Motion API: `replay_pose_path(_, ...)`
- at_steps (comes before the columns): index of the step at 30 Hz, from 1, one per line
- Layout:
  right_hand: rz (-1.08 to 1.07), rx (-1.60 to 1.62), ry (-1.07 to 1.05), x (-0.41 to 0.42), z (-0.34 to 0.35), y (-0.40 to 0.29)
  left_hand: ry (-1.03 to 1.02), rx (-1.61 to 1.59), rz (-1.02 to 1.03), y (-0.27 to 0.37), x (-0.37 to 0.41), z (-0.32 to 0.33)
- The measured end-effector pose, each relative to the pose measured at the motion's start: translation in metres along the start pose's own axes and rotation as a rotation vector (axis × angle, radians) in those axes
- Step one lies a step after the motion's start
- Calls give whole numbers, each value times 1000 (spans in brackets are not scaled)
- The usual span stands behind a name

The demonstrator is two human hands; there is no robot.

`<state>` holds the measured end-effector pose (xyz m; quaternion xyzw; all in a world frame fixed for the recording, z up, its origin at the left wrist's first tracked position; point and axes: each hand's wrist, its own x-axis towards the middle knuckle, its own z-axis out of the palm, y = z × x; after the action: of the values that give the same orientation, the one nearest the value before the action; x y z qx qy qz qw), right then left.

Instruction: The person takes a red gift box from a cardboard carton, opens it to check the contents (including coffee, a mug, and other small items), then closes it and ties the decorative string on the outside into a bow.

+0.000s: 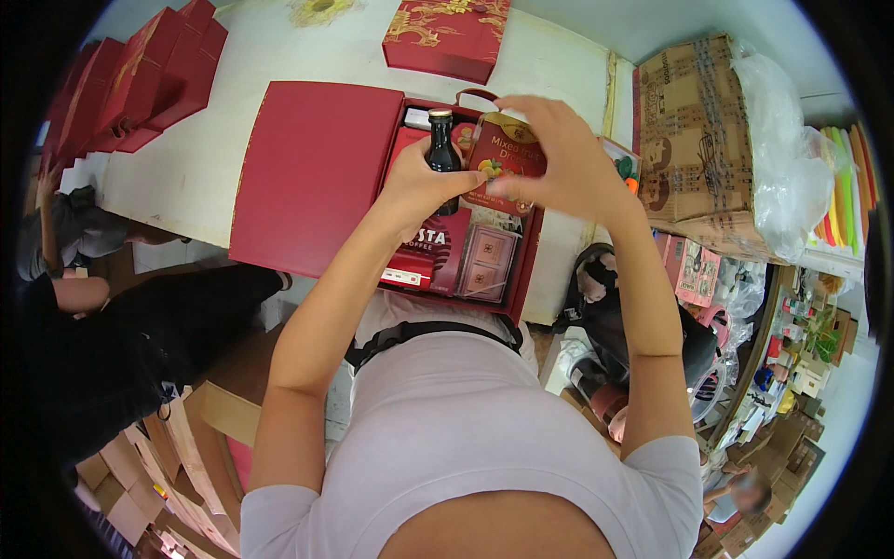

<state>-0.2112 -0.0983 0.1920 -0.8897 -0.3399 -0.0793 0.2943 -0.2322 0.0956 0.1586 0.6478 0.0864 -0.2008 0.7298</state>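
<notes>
An open red gift box (pixel 534 255) lies before me on the white table, its lid (pixel 318 175) folded out to the left. My left hand (pixel 408 185) is wrapped around a small dark bottle (pixel 441 155) with a gold cap, held upright over the box. A dark red fruit-drops tin (pixel 504 157) stands next to the bottle, near my left thumb. Around the tin's right side curves my right hand (pixel 580 164), blurred, fingers and thumb apart. Inside the box are a dark red Costa coffee pack (pixel 447 244) and pink packets (pixel 487 262) under clear plastic.
A closed red box with gold print (pixel 447 42) lies at the table's back. Several red boxes (pixel 150 77) stand at the far left. A taped cardboard carton (pixel 691 133) is at the right, above a black bag (pixel 594 293). A person in black (pixel 154 342) is at my left.
</notes>
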Motion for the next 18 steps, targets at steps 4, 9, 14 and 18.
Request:
replay_pose_path(4,15,-296,-80,-9,19,-14,-9,38,9,0,1,3)
replay_pose_path(9,50,-380,-96,-7,33,1,-31,-101,14,-19,12,-2)
replay_pose_path(14,90,-505,-252,1,42,15,30,-82,-3,-23,16,-21)
replay_pose_path(18,64,-488,-297,2,63,26,82,-89,37,-32,13,-31)
